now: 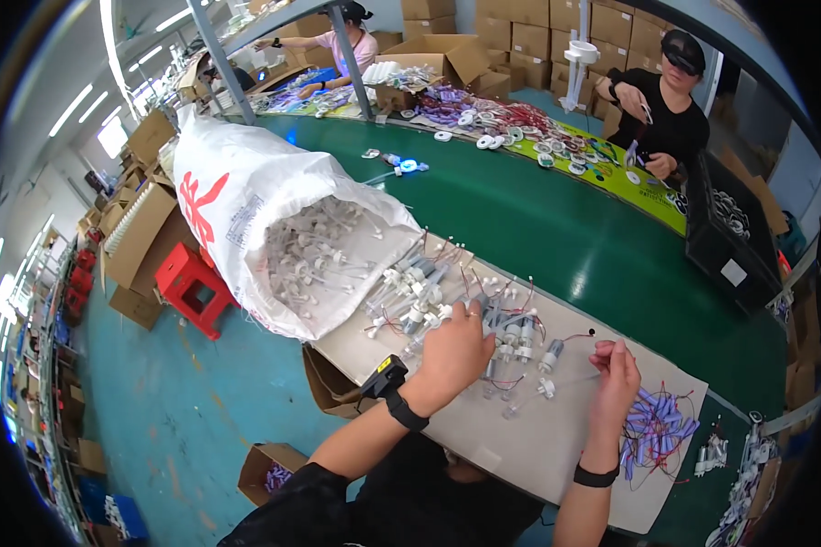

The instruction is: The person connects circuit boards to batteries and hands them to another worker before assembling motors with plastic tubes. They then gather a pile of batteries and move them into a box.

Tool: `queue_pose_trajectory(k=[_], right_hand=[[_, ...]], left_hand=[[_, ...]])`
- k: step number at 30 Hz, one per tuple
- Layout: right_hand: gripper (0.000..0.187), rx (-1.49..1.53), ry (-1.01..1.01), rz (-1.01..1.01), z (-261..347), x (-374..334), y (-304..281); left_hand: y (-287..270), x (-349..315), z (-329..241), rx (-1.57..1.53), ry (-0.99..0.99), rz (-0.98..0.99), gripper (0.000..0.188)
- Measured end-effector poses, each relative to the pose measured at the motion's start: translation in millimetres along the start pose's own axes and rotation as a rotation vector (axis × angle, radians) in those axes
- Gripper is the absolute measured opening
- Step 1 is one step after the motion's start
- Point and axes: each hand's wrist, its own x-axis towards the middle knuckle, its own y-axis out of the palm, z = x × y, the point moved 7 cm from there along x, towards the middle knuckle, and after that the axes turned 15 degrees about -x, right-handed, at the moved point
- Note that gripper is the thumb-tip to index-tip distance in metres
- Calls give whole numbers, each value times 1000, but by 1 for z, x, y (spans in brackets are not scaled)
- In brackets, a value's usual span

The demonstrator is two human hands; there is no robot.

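My left hand [456,351] reaches palm down into a pile of small motors with clear plastic tubes [415,296] on the beige work board. Its fingers curl down among the parts, and their tips are hidden, so a grip cannot be made out. On the right, my right hand [616,374] is raised over the board with its fingers pressed together. A thin clear plastic tube [575,378] with a white fitting [545,387] runs up to its fingers. Just left of that hand lies a grey motor [551,356]. Purple wired cylinders [652,428] are heaped beside my right wrist.
A large white sack [246,173] lies open toward the board, full of clear plastic parts. Beyond runs a green conveyor belt [556,246] carrying a blue-lit piece [410,166]. Across it a co-worker [670,109] handles parts near a black crate [730,237]. A red stool [192,287] stands left.
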Motion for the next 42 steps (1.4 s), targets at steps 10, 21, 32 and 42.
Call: queue_pose_trajectory(k=[10,21,32,42], right_hand=[[36,-50,-28,-1,-11,4,3],[36,-219,-160,-164,16,-4,-25],[23,-905,-118,159,65,41,-77],[21,-1217,-374,339,16,83,27]], left_hand=[[-45,-25,6,-145,119,-119,52],[-16,-97,64,-289,177,-280,82],[-8,-90,79,-262,129,-276,73],[-12,-97,80,-270,127,-310,65]])
